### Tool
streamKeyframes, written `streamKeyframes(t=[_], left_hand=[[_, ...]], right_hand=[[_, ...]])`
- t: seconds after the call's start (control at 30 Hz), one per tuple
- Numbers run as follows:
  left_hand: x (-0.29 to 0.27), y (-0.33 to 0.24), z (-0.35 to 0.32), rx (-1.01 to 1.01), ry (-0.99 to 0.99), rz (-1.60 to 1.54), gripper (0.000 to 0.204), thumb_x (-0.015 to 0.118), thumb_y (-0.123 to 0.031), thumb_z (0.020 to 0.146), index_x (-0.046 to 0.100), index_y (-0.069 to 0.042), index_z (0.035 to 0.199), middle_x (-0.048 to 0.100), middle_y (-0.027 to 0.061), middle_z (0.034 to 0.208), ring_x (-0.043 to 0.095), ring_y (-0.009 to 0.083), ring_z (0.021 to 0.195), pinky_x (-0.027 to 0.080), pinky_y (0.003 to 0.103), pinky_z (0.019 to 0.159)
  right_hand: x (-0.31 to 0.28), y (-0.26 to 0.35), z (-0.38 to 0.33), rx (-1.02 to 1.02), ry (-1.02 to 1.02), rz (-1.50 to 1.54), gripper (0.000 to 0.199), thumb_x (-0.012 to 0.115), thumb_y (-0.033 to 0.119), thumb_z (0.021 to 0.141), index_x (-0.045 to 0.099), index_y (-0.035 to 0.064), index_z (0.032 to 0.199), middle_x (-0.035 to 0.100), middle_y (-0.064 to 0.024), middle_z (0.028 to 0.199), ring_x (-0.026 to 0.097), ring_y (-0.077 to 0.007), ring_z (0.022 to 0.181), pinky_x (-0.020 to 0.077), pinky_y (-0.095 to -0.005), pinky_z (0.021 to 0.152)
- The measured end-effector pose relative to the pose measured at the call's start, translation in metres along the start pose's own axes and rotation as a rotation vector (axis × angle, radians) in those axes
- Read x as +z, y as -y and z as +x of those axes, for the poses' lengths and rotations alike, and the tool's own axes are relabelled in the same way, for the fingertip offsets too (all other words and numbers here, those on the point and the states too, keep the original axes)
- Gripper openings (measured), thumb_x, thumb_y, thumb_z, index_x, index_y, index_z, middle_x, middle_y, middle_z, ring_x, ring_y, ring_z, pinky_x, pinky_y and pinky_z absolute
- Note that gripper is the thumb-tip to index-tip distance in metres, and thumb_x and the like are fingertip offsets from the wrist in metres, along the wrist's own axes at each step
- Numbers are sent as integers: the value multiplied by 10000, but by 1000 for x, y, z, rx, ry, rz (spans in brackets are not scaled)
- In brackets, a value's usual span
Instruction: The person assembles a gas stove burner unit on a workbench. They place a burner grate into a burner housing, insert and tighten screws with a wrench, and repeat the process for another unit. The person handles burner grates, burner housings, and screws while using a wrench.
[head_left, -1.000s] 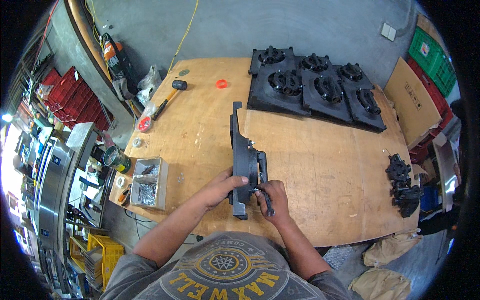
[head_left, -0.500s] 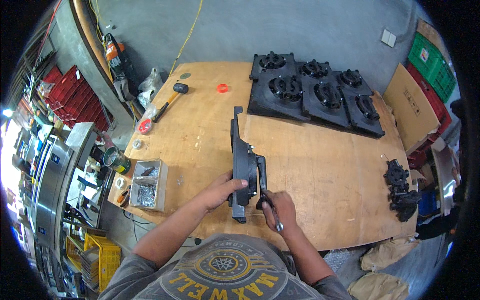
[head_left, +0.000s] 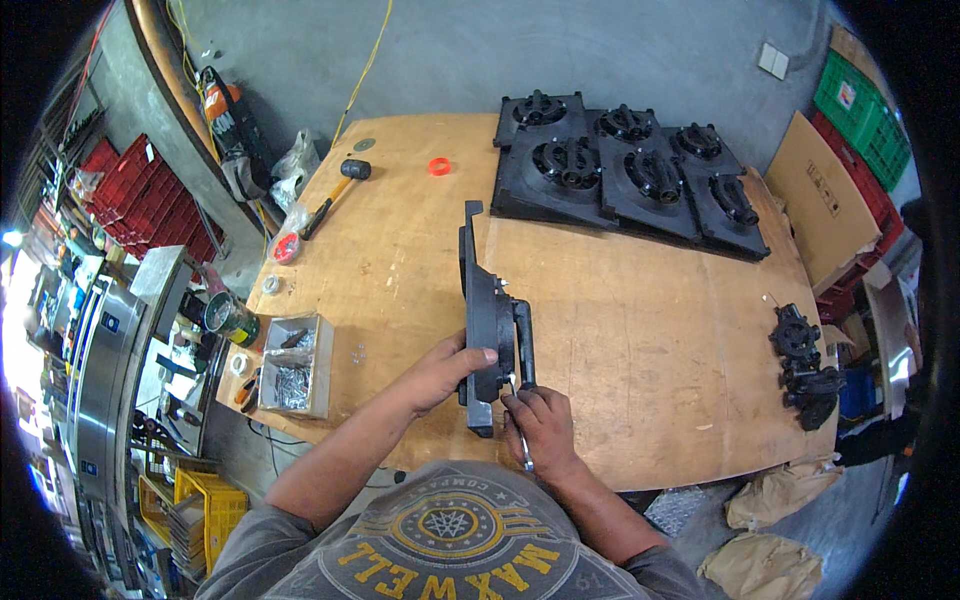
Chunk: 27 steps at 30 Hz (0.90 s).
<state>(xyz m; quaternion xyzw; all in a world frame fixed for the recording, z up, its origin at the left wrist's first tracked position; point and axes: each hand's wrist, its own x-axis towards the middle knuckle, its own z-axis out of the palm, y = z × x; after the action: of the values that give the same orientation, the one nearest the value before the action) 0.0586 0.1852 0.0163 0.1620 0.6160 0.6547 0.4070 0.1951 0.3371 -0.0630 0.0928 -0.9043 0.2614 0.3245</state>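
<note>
A black plate (head_left: 478,265) with a raised round fitting and a curved bar (head_left: 525,340) stands on edge at the table's near middle. My left hand (head_left: 438,376) grips it from the left side, thumb lying over its face. My right hand (head_left: 545,425) is closed around a silver wrench (head_left: 527,456). The wrench's upper end is up against the lower part of the fitting, beside the bar's lower end. Whether its jaw sits on the bolt there is too small to tell. Another bolt (head_left: 502,284) sticks out near the top of the fitting.
Several similar black plates (head_left: 540,200) lie at the back right of the wooden table (head_left: 400,260). A mallet (head_left: 350,178) and an orange ring (head_left: 439,167) lie at the back left. At the left edge are a divided box (head_left: 325,365) of fasteners and pliers (head_left: 248,390). Black castings (head_left: 795,335) sit right.
My right hand has shifted left, bringing the wrench up against the fitting; it was angled away beyond the bar before. My left hand still holds the plate on edge.
</note>
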Motion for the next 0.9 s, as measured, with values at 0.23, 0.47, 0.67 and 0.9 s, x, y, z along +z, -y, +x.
streamKeyframes(t=[0.23,0.47,0.67,0.9], left_hand=[[1,5,2,43,-25,48,596,625,-337,870,494,27,1324,625,135,1203,594,223,1097,435,351,994],[-1,4,4,33,9,61,607,626,-354,886,483,34,1331,604,134,1221,567,218,1122,420,345,1004],[-4,16,6,43,10,25,626,639,-331,887,453,28,1366,582,134,1267,538,228,1181,397,365,1043],[-7,19,7,46,10,-13,651,654,-342,881,439,49,1355,585,137,1221,545,205,1128,427,343,992]], right_hand=[[-30,-22,57,304,365,183,211,621,226,874,650,30,946,629,-174,749,622,-364,756,478,-452,675],[-34,-45,99,534,455,293,345,514,343,962,632,23,909,625,-226,706,633,-415,721,486,-474,642],[-30,-17,31,282,197,189,132,645,138,854,668,35,933,644,-174,759,629,-340,699,489,-442,640],[-11,-4,11,-28,56,63,319,710,56,709,663,62,1024,646,-117,896,617,-312,800,479,-392,680]])
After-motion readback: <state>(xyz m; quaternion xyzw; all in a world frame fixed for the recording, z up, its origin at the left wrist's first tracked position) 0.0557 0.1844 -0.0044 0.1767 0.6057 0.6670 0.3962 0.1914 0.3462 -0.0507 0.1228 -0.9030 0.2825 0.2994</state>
